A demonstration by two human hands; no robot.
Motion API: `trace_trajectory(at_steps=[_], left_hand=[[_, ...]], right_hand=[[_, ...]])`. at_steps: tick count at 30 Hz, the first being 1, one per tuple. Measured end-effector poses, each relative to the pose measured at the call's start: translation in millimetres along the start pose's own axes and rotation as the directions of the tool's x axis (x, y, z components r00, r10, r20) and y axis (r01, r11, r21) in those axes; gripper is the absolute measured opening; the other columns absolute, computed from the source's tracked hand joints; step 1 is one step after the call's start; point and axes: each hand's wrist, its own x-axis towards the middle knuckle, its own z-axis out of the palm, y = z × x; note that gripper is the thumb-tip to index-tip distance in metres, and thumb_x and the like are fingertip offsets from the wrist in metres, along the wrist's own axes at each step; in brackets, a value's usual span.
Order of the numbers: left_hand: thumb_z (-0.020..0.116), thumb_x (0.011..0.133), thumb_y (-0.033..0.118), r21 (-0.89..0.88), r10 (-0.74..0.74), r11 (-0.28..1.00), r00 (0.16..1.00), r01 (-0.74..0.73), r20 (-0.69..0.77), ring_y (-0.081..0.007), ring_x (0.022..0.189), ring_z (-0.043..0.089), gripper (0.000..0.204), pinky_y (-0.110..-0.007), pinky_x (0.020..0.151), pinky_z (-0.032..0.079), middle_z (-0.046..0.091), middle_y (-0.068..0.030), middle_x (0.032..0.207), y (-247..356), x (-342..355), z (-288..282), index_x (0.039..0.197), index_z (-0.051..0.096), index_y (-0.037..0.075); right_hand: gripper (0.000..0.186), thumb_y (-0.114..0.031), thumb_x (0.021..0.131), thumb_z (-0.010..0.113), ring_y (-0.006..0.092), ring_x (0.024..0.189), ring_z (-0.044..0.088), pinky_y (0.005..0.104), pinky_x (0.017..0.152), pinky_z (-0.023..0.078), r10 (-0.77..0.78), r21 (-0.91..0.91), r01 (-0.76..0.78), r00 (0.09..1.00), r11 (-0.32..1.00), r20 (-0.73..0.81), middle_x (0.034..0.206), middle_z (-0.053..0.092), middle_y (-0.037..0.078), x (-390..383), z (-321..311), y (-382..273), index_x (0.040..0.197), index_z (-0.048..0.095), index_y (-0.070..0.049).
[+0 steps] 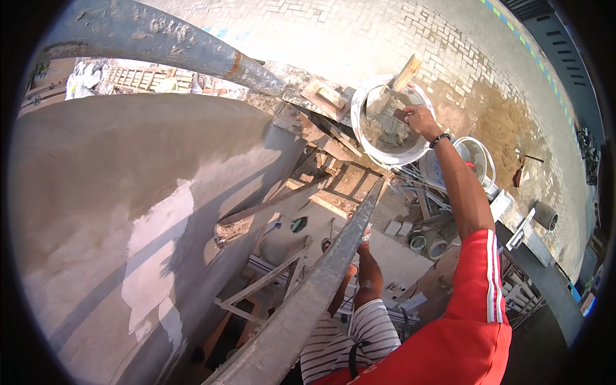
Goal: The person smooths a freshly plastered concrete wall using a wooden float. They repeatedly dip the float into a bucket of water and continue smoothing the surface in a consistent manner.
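My right hand [420, 122] reaches out over a white bucket [359, 122], its fingers closed on what looks like a trowel [400, 115] with a brown grip. The tool's far end is down among grey, mortar-like material [391, 133] and is hard to make out. A pale wooden stick [407, 72] juts from the bucket's far side. Just left of the bucket lies a wooden float [326, 97]. To my left stands a grey plastered wall [83, 167] with a paler, whitish patch [157, 250]. My left hand is out of the picture.
A grey metal bar [308, 295] slants close in front of me; a thick, scuffed pipe [160, 38] crosses the upper left. Below are a wooden trestle [273, 282], planks and small pots [418, 244]. A clear bucket [471, 154] stands beside the white one. Sand [507, 128] covers some paving.
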Motion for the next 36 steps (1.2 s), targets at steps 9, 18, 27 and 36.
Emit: trace_trajectory(at_steps=[9, 18, 27, 36], left_hand=[[0.079, 0.072, 0.055, 0.003, -0.057, 0.998, 0.998, 0.057, 0.012, -0.0356, 0.108, 0.064, 0.083, -0.044, 0.095, 0.048, 0.068, -0.0203, 0.118, -1, 1, -1, 0.126, 0.06, -0.005], [0.081, 0.069, 0.059, 0.013, -0.052, 0.999, 0.999, 0.052, 0.017, -0.0368, 0.11, 0.063, 0.09, -0.044, 0.096, 0.047, 0.068, -0.0207, 0.118, 3, 7, -3, 0.127, 0.06, -0.005], [0.083, 0.065, 0.063, -0.008, 0.011, 1.0, 1.0, -0.011, 0.01, -0.038, 0.112, 0.063, 0.096, -0.044, 0.098, 0.046, 0.068, -0.021, 0.118, 6, 8, -5, 0.127, 0.06, -0.006], [0.085, 0.062, 0.067, -0.066, 0.161, 0.984, 0.982, -0.168, -0.1, -0.0392, 0.114, 0.062, 0.102, -0.045, 0.1, 0.045, 0.068, -0.0214, 0.119, -1, -42, -24, 0.128, 0.06, -0.006]], right_hand=[[0.038, -0.009, 0.08, 0.059, 0.0407, 0.106, 0.068, 0.0418, 0.096, 0.053, -0.008, -0.128, -0.009, 0.992, 0.992, -0.127, 0.107, 0.072, 0.025, 24, 26, 19, 0.113, 0.075, -0.007], [0.037, -0.008, 0.081, 0.058, 0.0379, 0.11, 0.068, 0.0413, 0.098, 0.053, 0.063, -0.047, -0.063, 0.998, 0.997, 0.003, 0.112, 0.071, 0.027, 23, 27, 24, 0.113, 0.077, -0.01], [0.026, -0.006, 0.091, 0.061, 0.0227, 0.089, 0.069, 0.0375, 0.08, 0.058, 0.188, 0.451, -0.344, 0.916, 0.823, 0.356, 0.105, 0.07, 0.011, -2, -2, 14, 0.114, 0.07, 0.0], [0.057, -0.011, 0.091, 0.07, 0.0194, 0.105, 0.071, 0.0331, 0.09, 0.058, -0.55, 0.965, -0.257, 0.8, 0.047, 0.24, 0.126, 0.068, 0.015, -175, -82, -136, 0.141, 0.05, 0.008]])
